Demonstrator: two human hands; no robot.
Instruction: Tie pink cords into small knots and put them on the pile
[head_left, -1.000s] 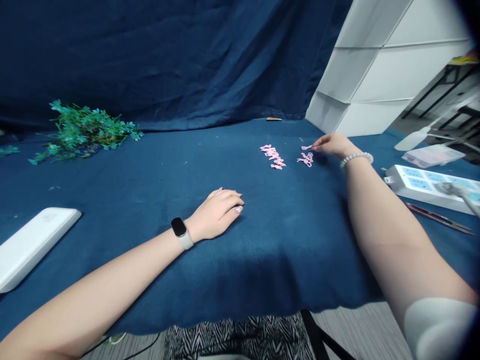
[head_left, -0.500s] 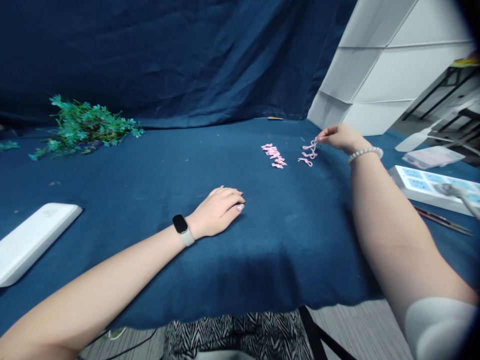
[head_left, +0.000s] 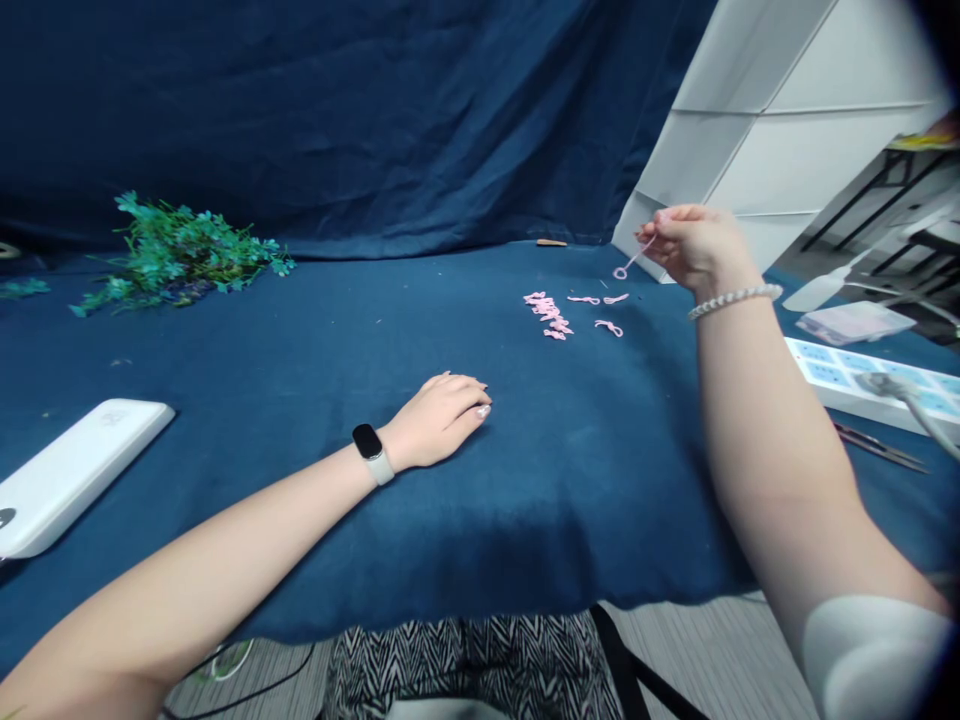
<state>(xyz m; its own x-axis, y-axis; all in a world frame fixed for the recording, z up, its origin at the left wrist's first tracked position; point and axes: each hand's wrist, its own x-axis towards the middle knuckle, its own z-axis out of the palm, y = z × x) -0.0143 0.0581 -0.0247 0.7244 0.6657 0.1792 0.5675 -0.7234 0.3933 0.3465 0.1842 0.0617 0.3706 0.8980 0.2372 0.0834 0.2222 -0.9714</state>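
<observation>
A pink looped cord (head_left: 621,271) hangs from the pinched fingertips of my right hand (head_left: 694,245), raised above the table at the far right. Below it and to the left, several similar pink cords lie on the cloth: a small heap (head_left: 549,315), and loose ones apart from it, such as one loop (head_left: 610,327) nearest me. My left hand (head_left: 439,420) rests palm down on the blue cloth in the middle, fingers stretched out and slightly bent, with nothing visible in it. It wears a watch with a black face.
Green artificial flowers (head_left: 184,250) lie at the back left, a white box-like device (head_left: 86,475) at the left edge. On the right are a power strip (head_left: 840,385), tweezers-like metal tool (head_left: 881,447), a clear plastic case (head_left: 855,320) and a tall white panel (head_left: 795,140).
My right hand has lifted and drawn one pink cord up from the cloth. The cords it hung over now lie separated beside the heap. My left hand has stayed put.
</observation>
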